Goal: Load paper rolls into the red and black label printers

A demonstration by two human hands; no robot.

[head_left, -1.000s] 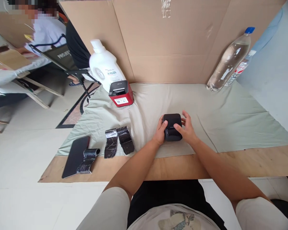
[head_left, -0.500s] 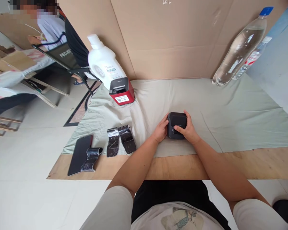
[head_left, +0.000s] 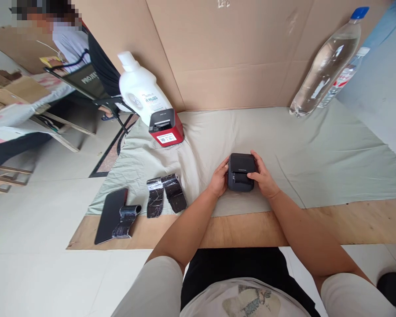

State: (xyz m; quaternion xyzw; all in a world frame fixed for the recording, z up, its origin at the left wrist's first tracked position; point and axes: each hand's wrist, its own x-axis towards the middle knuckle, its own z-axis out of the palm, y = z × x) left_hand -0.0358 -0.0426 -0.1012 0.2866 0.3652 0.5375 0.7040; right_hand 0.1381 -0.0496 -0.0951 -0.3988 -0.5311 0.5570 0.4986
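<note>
Head view: small black box-shaped device [head_left: 240, 171] sits on green cloth [head_left: 317, 154] mid-bench, near front cloth edge. Left hand [head_left: 218, 181] braces its left side, fingers curled against it; right hand [head_left: 264, 178] wraps right side, thumb across top, likely steadying it between both. Grip closed but light; device rests on cloth, not lifted. Black rolls [head_left: 166, 196] well left, red printer [head_left: 166, 127] behind-left, water bottle [head_left: 326, 61] far right. Open cloth to right; bare bench [head_left: 350, 224] edge close behind wrists.

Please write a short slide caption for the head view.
Both hands, left and right, grip a black box on a green cloth.
</note>
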